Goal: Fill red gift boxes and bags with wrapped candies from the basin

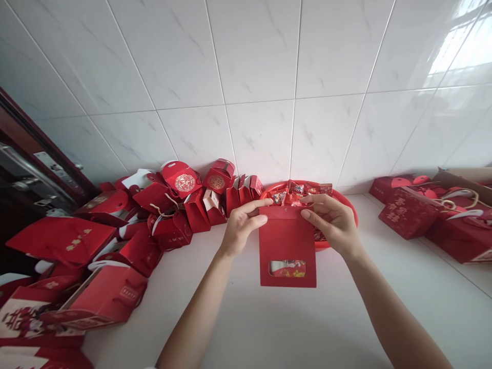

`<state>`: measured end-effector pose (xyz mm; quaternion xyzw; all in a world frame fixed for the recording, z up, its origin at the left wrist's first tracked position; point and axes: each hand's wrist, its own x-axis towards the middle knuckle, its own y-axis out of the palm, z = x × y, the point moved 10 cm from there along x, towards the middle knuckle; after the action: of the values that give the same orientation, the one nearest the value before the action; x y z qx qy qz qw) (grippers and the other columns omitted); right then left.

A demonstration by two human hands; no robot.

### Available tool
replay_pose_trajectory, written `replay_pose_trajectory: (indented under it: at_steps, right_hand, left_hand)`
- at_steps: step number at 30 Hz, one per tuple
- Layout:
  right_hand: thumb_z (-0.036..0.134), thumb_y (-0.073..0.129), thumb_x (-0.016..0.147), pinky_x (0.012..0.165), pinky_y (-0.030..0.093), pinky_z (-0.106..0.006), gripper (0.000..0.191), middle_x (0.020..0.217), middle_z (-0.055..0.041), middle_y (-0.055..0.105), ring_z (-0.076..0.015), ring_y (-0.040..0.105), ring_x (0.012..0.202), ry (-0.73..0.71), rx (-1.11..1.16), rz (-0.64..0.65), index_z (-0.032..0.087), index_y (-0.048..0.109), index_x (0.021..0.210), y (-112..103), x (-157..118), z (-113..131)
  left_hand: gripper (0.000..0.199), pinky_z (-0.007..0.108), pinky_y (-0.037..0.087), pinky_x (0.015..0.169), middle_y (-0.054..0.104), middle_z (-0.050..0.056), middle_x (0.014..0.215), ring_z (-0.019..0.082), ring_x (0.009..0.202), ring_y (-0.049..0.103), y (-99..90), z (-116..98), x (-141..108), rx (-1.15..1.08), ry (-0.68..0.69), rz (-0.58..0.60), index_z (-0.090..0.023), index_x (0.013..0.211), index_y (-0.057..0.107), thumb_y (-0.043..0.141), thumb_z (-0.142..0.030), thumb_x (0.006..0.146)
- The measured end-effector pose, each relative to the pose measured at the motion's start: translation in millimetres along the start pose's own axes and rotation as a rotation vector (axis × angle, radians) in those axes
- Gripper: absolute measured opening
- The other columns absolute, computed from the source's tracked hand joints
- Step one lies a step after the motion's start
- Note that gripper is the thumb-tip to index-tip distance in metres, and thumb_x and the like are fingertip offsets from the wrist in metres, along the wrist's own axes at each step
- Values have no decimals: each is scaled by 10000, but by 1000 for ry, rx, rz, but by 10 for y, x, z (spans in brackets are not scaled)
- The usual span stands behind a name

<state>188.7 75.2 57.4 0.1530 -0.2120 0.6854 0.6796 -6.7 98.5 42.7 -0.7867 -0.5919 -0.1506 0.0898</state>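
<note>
Between my two hands hangs a red paper gift bag (287,238), upright, with its top flap folded over. Through a small window (288,268) near its bottom, something red, white and yellow shows. My left hand (245,224) pinches the bag's top left corner between thumb and fingers. At the top right corner, my right hand (333,221) grips it the same way. Just behind the bag stands a red plastic basket (351,206) holding red-wrapped candies (294,192); the bag and my right hand hide part of it.
Many red gift boxes (142,248) crowd the left side, some with rope handles. More red boxes (409,211) stand at the right, beside a brown carton (461,179). A white tabletop (238,323) runs up to the tiled wall (261,133). A dark door frame (42,148) is at far left.
</note>
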Motion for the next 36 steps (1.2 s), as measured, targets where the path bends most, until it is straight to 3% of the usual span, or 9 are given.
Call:
replay_pose_trajectory:
  at_steps: [6,13,18,21,28,36]
  right_hand:
    - [479,747,842,516,516,-292,288,689,-17,670,-173,617,596,-11,6,-49,245,707,1005,-62,-5,-25]
    - [511,744,834,554,524,-290,320,754,-35,692,-201,657,689,75,68,9,248,709,1013,14,16,-65]
    - [616,657,862,480,422,-255,430,677,-25,609,-152,556,596,87,-27,88,194,667,779,108,8,-50]
    - [644,638,861,460,365,-248,480,649,-15,551,-133,494,572,82,-55,66,185,625,723,106,-1,-75]
    - [618,656,857,501,370,-255,444,692,-19,548,-135,474,606,92,24,31,187,622,753,156,-21,-145]
    - [603,697,827,502,395,-261,430,688,-22,567,-146,510,608,134,68,19,191,619,734,140,-24,-204]
  left_hand:
    - [316,293,511,649,708,41,721,205,728,649,8,15,7,106,-13,-63,-158,781,764,772,-474,785]
    - [287,283,501,670,684,21,740,166,700,605,22,-62,-25,90,38,-106,-165,840,775,753,-449,805]
    - [278,271,476,638,619,1,674,150,661,566,-26,-66,-39,102,54,-164,-165,788,749,743,-442,808]
    - [267,264,476,646,611,2,679,148,676,563,-34,-46,-43,93,61,-175,-164,779,738,734,-427,826]
    - [257,268,500,655,674,20,779,161,716,604,51,-3,-85,-16,44,-194,-185,882,738,690,-437,874]
    - [297,269,468,575,639,15,684,162,641,582,75,67,-108,-17,34,-243,-191,851,720,699,-487,859]
